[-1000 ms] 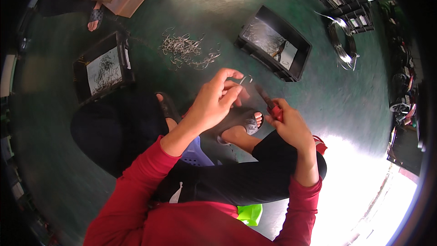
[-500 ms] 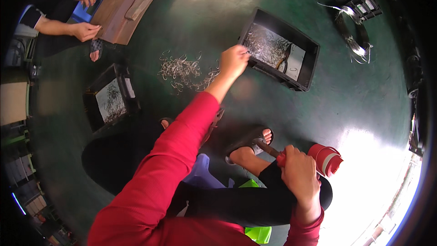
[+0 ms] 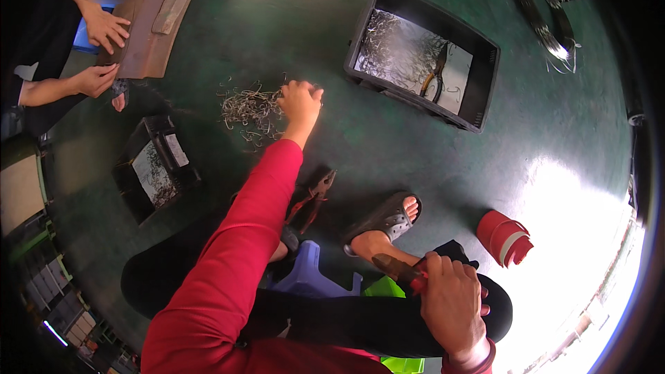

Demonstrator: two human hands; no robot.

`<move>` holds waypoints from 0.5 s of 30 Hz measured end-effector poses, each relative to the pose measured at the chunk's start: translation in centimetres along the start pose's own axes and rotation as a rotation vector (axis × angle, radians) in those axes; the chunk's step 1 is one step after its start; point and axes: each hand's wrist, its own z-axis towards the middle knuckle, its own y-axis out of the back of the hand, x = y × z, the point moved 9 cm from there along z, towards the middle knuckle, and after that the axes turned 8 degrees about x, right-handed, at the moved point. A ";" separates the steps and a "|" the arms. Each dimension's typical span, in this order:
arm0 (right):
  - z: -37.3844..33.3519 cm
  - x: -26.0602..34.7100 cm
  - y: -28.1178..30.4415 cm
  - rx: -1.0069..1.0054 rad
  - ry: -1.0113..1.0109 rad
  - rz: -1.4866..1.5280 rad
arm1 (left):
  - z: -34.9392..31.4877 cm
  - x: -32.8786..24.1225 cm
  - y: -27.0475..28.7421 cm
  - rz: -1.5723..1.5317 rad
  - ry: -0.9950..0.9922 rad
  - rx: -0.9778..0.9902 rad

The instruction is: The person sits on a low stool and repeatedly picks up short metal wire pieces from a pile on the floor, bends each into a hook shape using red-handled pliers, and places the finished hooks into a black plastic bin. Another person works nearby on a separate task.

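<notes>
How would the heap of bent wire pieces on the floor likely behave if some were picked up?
The heap of bent wire pieces would probably snag, since curved ends overlap. Each piece is likely light, being so thin. They seem fairly stiff rather than floppy, as the separate ones at the edge hold their curves.

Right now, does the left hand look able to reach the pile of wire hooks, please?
Probably yes: the left hand appears right beside the pile of wire hooks, and nothing visible stands in between.
</notes>
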 end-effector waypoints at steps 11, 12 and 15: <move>-0.5 -0.7 1.9 -0.103 -0.057 0.164 | -2.1 -2.7 3.7 -0.664 -0.101 0.262; -0.7 -0.8 2.4 -0.143 -0.061 0.180 | -3.6 -3.2 4.6 -0.897 -0.031 0.385; -1.4 -1.1 3.6 -0.244 -0.064 0.304 | -8.4 -6.4 10.0 -1.335 -0.014 0.612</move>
